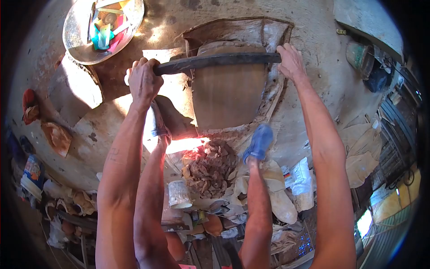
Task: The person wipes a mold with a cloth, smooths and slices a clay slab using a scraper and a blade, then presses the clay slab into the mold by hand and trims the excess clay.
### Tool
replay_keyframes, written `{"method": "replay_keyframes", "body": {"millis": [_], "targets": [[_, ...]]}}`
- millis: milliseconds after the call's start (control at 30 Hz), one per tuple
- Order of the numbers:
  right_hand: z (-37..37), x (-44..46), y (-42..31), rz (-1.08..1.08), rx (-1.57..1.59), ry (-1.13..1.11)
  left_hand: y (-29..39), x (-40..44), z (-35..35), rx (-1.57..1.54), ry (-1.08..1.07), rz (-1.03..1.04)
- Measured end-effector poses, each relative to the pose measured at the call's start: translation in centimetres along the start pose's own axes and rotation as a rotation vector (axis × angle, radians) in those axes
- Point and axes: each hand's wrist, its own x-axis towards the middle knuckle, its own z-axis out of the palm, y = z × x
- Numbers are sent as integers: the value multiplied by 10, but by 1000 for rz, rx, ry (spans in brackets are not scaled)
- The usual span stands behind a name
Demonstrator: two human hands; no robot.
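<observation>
a dark, slightly curved bar (219,62) is gripped at both ends, one by the left hand (145,81), the other by the right hand (292,62). both hands look closed around it, though the left fingertips are curled out of sight and the bar's tips are kinda covered. it's held across the upper part of a flat brown slab (228,101), so a strip of that is blocked, and whether the two are touching can't really be told. the slab is laid on a wrinkled sheet (251,29), mostly covered. below, a heap of brown scraps (211,172) is partly washed out by glare. a metal basin (75,36) is cut off up top.
</observation>
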Motion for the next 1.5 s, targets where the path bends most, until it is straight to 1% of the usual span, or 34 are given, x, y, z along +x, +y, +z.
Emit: {"method": "replay_keyframes", "body": {"millis": [100,167,233,267,333,467,500,533,633,833,1067,1133,1167,1233,1267,1367,1500], "targets": [[-2,2,-1,20,-31,0,1,2,-1,-32,35,-17],[-2,4,-3,25,-38,-18,1,0,-1,-18,11,-14],[0,2,0,15,-12,-9,1,-4,1,-52,49,1],[0,3,2,6,-18,4,2,-3,0,-42,21,-10],[-1,6,-2,32,-51,-39,4,1,-4,-16,-18,-39],[3,9,6,22,-54,-48,2,0,0,6,14,-23],[5,5,8,-14,-42,-27,1,-2,1,-3,40,11],[4,6,9,-57,-33,5,3,-2,2,3,29,-10],[0,5,7,-42,-44,-29,4,0,2,30,12,-37],[-4,-2,5,-59,-11,-11,5,-2,3,50,-22,-61],[-2,-8,4,-65,18,-19,3,-3,5,47,-12,-38],[2,-13,6,-37,9,-76,2,-5,6,26,-14,4],[6,-17,4,-43,5,-73,5,-8,9,20,-70,-27],[22,-35,3,36,34,-63,14,-22,11,43,-31,-17],[25,-44,4,3,50,-34,15,-25,12,40,-33,-20],[47,-62,7,22,66,-125,18,-46,22,22,-32,2],[65,-94,4,37,106,-141,22,-65,31,19,-38,25]]}}
